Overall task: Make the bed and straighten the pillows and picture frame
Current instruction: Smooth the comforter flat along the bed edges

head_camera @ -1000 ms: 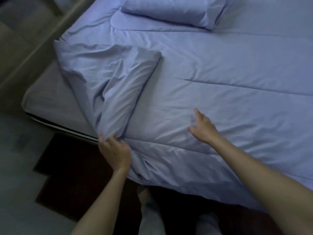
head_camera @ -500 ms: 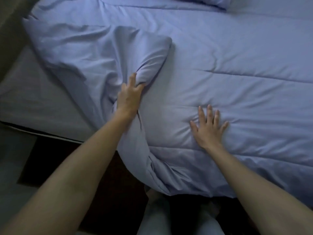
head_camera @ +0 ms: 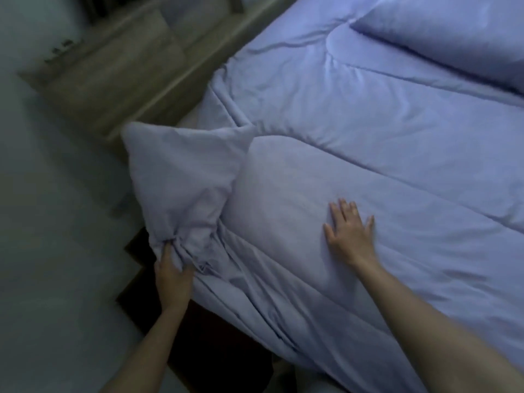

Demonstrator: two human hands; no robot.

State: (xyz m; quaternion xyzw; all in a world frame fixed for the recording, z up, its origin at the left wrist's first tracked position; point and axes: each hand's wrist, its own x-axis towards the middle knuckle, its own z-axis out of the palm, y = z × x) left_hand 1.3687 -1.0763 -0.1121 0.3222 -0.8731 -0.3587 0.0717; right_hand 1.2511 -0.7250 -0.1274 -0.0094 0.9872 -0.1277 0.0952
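Comforter [head_camera: 368,165], lavender and quilted, covers the bed in the head view, its long seams running diagonally from upper left to lower right. Its near corner [head_camera: 184,180] is folded over and bunched at the bed's edge, above a dark rug [head_camera: 215,336]. The left hand [head_camera: 173,279] pinches that gathered fabric, fingers closed around it. The right hand [head_camera: 350,234] lies flat on the comforter, fingers spread. A matching pillow [head_camera: 453,38] lies at upper right.
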